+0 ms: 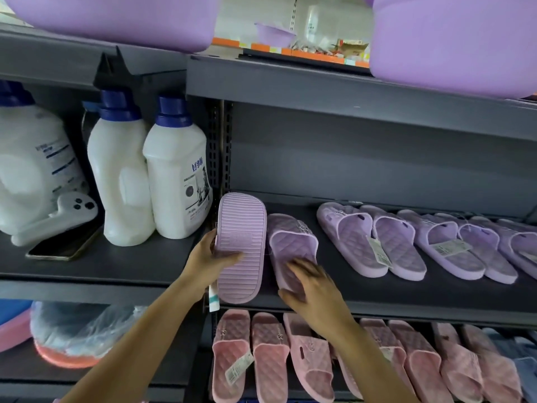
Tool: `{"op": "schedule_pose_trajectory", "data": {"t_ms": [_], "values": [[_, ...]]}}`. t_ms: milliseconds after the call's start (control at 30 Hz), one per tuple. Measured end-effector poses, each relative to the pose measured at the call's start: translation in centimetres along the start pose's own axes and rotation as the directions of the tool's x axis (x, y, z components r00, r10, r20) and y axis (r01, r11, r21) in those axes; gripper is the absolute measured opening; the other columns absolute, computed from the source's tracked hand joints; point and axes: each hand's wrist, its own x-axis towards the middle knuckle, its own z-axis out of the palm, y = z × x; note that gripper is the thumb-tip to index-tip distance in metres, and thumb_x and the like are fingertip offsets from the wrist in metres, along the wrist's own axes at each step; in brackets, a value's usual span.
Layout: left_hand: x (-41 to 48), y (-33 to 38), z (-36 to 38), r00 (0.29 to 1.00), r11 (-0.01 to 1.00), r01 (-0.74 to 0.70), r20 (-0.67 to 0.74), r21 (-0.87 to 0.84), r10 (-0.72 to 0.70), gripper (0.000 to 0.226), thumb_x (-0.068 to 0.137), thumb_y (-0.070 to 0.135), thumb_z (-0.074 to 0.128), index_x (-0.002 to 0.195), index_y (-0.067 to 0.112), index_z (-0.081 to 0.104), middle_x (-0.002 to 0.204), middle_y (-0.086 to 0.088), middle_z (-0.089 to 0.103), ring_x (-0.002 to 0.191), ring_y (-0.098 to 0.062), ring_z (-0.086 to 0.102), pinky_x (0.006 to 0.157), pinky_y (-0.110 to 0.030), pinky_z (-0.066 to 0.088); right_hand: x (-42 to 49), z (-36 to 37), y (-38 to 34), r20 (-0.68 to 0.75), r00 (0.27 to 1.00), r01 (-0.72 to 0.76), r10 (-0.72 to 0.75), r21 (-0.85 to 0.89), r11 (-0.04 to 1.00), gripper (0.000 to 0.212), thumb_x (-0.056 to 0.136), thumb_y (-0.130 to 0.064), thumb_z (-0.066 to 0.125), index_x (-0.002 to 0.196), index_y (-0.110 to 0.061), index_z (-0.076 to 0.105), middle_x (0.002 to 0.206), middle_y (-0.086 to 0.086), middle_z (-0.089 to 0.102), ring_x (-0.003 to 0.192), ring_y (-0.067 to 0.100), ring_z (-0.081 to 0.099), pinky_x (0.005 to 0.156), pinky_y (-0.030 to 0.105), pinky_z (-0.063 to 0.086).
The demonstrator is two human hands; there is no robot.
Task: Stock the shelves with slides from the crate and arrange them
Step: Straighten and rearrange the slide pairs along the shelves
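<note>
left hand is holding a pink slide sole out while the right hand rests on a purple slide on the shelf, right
Not quite. The head view shows the sole-out slide in the left hand is purple, not pink. The right hand does rest on a purple slide on the shelf.

**Non-Stock Items Around the Grip**

Just left of the grip stand three white detergent bottles (pixel 177 175) with blue caps. The one farthest from the grip is the largest. A white game controller (pixel 58 216) leans against that largest bottle, its lower end over a dark phone (pixel 62 247) lying flat. Below and left of the grip sits a plastic-wrapped bundle (pixel 84 330). High above the grip, one on either side, two purple tubs (pixel 116 18) overhang. Far beyond them, a small purple basin (pixel 274 32) sits above orange price strips (pixel 261 48).
</note>
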Motion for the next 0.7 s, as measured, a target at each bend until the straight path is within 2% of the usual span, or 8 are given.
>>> {"op": "schedule_pose_trajectory", "data": {"t_ms": [100, 167, 233, 367, 467, 600, 667, 700], "values": [[0.0, 0.4, -0.9, 0.999, 0.991, 0.015, 0.053, -0.135, -0.008, 0.047, 0.075, 0.000, 0.071, 0.118, 0.013, 0.059, 0.106, -0.005, 0.069, 0.098, -0.022, 0.066, 0.088, -0.036, 0.052, 0.4, -0.1, 0.3, 0.016, 1.000, -0.009, 0.009, 0.044, 0.999, 0.078, 0.071, -0.059, 0.034, 0.129, -0.011, 0.054, 0.135, 0.003, 0.053, 0.128, 0.021, 0.046, 0.105, 0.026, 0.027], [-0.3, 0.8, -1.1, 0.998, 0.971, 0.036, 0.057, -0.236, -0.023, 0.040, 0.078, -0.006, 0.064, 0.115, 0.010, 0.061, 0.105, -0.010, 0.070, 0.094, -0.022, 0.067, 0.075, -0.027, 0.055, 0.6, 0.2, 0.4, 0.014, 1.000, -0.010, 0.009, 0.070, 0.998, 0.076, 0.071, -0.058, 0.036, 0.126, -0.010, 0.057, 0.132, 0.004, 0.055, 0.125, 0.022, 0.048, 0.104, 0.026, 0.029], [-0.8, 1.0, -1.1, 0.999, 0.965, 0.027, 0.023, -0.259, -0.022, 0.038, 0.079, -0.010, 0.062, 0.113, 0.009, 0.062, 0.101, -0.011, 0.069, 0.081, -0.014, 0.069, 0.064, -0.019, 0.054, 0.6, 0.7, 0.2, 0.008, 1.000, -0.021, 0.021, 0.085, 0.996, 0.071, 0.071, -0.055, 0.040, 0.121, -0.009, 0.061, 0.126, 0.005, 0.059, 0.121, 0.024, 0.052, 0.104, 0.034, 0.037], [-1.2, 1.8, -1.2, 0.995, 0.973, -0.054, -0.095, -0.225, 0.033, 0.048, 0.077, -0.010, 0.064, 0.120, 0.010, 0.059, 0.102, -0.013, 0.067, 0.087, -0.020, 0.065, 0.083, -0.030, 0.052, 0.9, 1.6, -0.2, -0.063, 0.998, 0.013, -0.009, 0.053, 0.999, 0.056, 0.071, -0.048, 0.049, 0.104, -0.008, 0.069, 0.107, 0.006, 0.070, 0.101, 0.024, 0.066, 0.086, 0.043, 0.051], [-1.2, 2.8, -1.6, 0.971, 0.968, -0.145, -0.218, -0.206, 0.099, 0.050, 0.077, -0.010, 0.064, 0.120, 0.014, 0.057, 0.097, -0.004, 0.065, 0.084, -0.013, 0.062, 0.066, -0.017, 0.051, 1.4, 1.8, -0.9, -0.095, 0.994, 0.062, -0.055, 0.072, 0.996, 0.054, 0.071, -0.048, 0.050, 0.101, -0.008, 0.070, 0.104, 0.006, 0.070, 0.099, 0.025, 0.066, 0.086, 0.043, 0.051], [-1.5, 3.7, -2.1, 0.943, 0.976, -0.190, -0.297, -0.103, 0.152, 0.053, 0.076, -0.006, 0.066, 0.123, 0.016, 0.056, 0.111, -0.004, 0.061, 0.095, -0.026, 0.060, 0.072, -0.029, 0.048, 2.1, 1.9, -1.9, -0.009, 0.991, 0.136, -0.136, 0.133, 0.982, 0.062, 0.073, -0.051, 0.048, 0.110, -0.006, 0.066, 0.114, 0.007, 0.066, 0.109, 0.023, 0.061, 0.095, 0.038, 0.047], [-1.7, 4.3, -1.9, 0.937, 0.980, -0.196, -0.292, 0.025, 0.195, 0.054, 0.079, -0.002, 0.066, 0.127, 0.019, 0.051, 0.106, 0.000, 0.059, 0.084, -0.022, 0.059, 0.064, -0.026, 0.044, 2.4, 1.1, -2.2, 0.064, 0.994, 0.070, -0.091, 0.271, 0.960, 0.073, 0.074, -0.059, 0.045, 0.126, -0.010, 0.056, 0.129, 0.003, 0.057, 0.121, 0.018, 0.052, 0.102, 0.025, 0.039], [-1.9, 4.7, -1.7, 0.932, 0.974, -0.204, -0.287, 0.097, 0.224, 0.056, 0.080, 0.000, 0.066, 0.129, 0.020, 0.049, 0.107, 0.001, 0.057, 0.082, -0.020, 0.059, 0.061, -0.024, 0.042, 2.7, 0.6, -2.3, 0.098, 0.994, 0.004, -0.043, 0.366, 0.930, 0.069, 0.076, -0.058, 0.049, 0.128, -0.014, 0.054, 0.130, 0.000, 0.056, 0.121, 0.015, 0.051, 0.099, 0.018, 0.038]]}}
